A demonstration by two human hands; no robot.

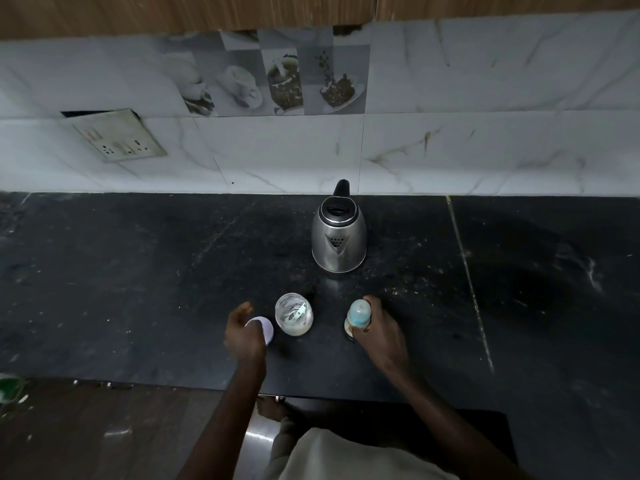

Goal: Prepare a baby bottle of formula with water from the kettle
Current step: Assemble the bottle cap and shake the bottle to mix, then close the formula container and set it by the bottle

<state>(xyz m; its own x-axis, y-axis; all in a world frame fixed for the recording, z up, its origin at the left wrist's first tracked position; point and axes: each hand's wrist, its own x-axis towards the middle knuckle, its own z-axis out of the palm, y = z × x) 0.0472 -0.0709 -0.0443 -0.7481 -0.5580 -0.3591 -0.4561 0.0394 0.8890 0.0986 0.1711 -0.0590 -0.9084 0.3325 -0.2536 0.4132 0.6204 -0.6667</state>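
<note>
A steel kettle (338, 237) with a black lid and handle stands on the dark counter (138, 271), its spout facing me. In front of it sits an open glass jar (294, 314) holding white powder and a scoop. My left hand (244, 332) holds the jar's pale lilac lid (264, 328) just left of the jar. My right hand (379, 327) grips an upright baby bottle (358, 315) with a blue cap, standing on the counter to the right of the jar.
A white marble-tile wall (450, 150) rises behind the counter, with a tilted socket plate (116, 135) at the left. The counter's front edge runs just below my forearms. A green object (8, 386) lies low at the far left.
</note>
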